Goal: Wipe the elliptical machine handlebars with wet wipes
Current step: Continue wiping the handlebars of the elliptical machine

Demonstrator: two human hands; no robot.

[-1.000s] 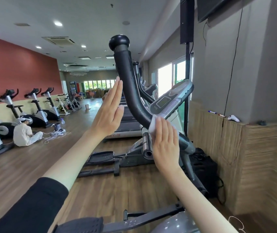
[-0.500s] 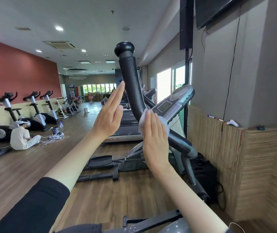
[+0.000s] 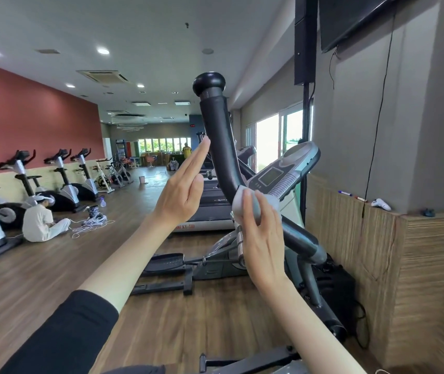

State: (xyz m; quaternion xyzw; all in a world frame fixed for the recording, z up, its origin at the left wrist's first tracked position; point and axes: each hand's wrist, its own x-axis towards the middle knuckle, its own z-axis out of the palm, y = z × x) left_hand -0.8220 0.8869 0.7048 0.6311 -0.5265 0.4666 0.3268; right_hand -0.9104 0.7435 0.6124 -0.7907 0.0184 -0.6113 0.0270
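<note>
The black padded handlebar [image 3: 219,136] of the elliptical rises in the middle of the view, bends at mid-height and ends in a round knob at the top. My right hand [image 3: 262,238] presses a white wet wipe [image 3: 238,202] against the bend of the bar, fingers curved over the wipe. My left hand [image 3: 184,188] is held up flat just left of the bar, fingers straight and together, their tips close to the bar. It holds nothing.
The elliptical's console [image 3: 283,175] sits right behind the bar. A wood-panelled ledge [image 3: 377,209] with markers runs along the right wall. Treadmills [image 3: 204,211] stand ahead, exercise bikes [image 3: 67,182] line the left wall, and a person [image 3: 41,220] sits on the floor.
My right hand with the wipe slid up the bar from its lower part to the bend. My left hand stayed raised and flat.
</note>
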